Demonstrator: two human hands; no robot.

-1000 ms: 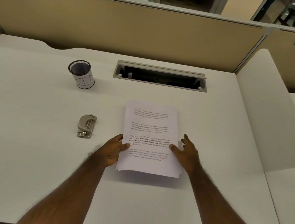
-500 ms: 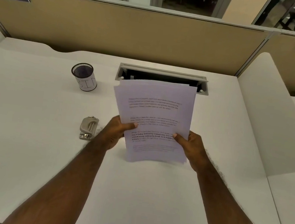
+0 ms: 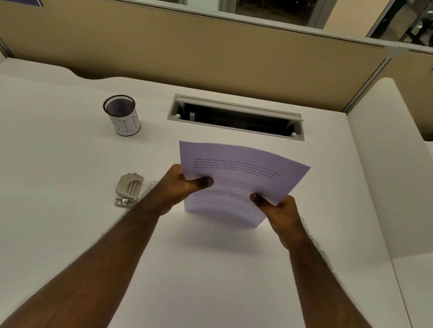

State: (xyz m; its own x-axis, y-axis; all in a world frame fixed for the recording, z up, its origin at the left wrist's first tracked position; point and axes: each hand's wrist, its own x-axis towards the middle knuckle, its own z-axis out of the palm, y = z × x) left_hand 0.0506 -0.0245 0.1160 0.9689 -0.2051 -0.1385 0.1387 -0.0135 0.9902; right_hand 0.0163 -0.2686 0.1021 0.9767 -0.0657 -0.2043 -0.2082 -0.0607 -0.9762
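Single head-worn wide-angle view, looking forward and down, close above the desk [image 3: 42,197], facing the partition [image 3: 196,52]

The white tabletop [image 3: 39,224] carries a mesh cup [image 3: 122,114] at far left and a metal hole punch [image 3: 128,188] nearer, left of centre. A cable slot [image 3: 237,117] opens at its far side. Mid-table, paper sheets [image 3: 237,163] stand edge-down; contact unclear.

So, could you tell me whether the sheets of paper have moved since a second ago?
Yes. The sheets of paper lay flat right of the hole punch; now the left hand and right hand hold them upright, tipped up from the desk.
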